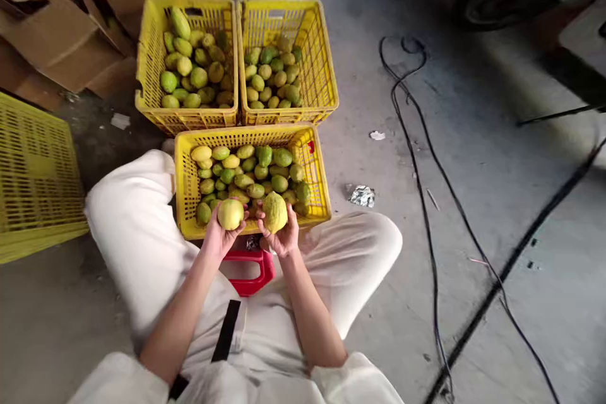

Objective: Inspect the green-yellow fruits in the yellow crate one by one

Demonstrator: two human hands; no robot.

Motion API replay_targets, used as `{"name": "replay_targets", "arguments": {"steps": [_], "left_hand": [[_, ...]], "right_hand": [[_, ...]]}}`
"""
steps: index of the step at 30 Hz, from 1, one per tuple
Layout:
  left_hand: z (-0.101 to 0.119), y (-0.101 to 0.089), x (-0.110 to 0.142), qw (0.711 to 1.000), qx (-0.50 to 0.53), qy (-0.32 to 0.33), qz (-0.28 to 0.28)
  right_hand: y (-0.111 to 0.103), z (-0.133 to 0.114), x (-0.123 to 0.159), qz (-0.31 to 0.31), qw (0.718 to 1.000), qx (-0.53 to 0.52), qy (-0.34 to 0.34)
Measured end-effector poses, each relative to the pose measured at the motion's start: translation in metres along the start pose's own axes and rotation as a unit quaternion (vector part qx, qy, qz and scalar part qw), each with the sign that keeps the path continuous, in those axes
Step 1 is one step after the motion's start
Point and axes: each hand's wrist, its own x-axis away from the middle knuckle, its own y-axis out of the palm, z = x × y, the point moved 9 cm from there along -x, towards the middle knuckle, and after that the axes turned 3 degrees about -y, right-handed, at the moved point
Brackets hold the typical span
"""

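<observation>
My left hand (220, 237) is closed around a smooth, pale yellow lemon (231, 214). Beside it, my right hand (284, 233) grips a bumpier yellow-green lemon (275, 212) with a pointed lower end. Both fruits are held up over the front edge of a low yellow plastic crate (324, 205), a small gap between them. Inside that crate lie many lemons (255, 190), from green to yellow, some blotched with brown. The lifted fruits and my hands hide part of its near side.
Behind stand two deeper yellow crates, left (142, 63) and right (331, 69), both holding similar fruit. Another yellow crate (38, 170) stands at the left, near cardboard boxes (61, 31). A red plastic handle (265, 271) is between my legs. Black cables (416, 170) cross the floor.
</observation>
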Motion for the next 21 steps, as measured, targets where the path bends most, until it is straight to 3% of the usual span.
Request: {"name": "replay_targets", "arguments": {"steps": [4, 8, 17, 21], "left_hand": [[-0.005, -0.001, 0.000, 1.000, -0.012, -0.017, 0.008], [-0.002, -0.006, -0.002, 0.999, -0.022, 0.025, 0.014], [0.004, -0.009, -0.006, 0.998, -0.001, 0.065, -0.013], [0.008, -0.016, -0.008, 0.996, -0.021, 0.083, 0.001]], "right_hand": [[-0.001, 0.002, -0.005, -0.010, 0.999, 0.028, 0.012], [-0.002, 0.008, -0.008, -0.008, 0.998, 0.045, 0.036], [-0.007, 0.002, -0.005, -0.022, 0.999, 0.031, -0.016], [-0.002, 0.001, -0.004, -0.029, 0.998, 0.046, -0.024]]}}
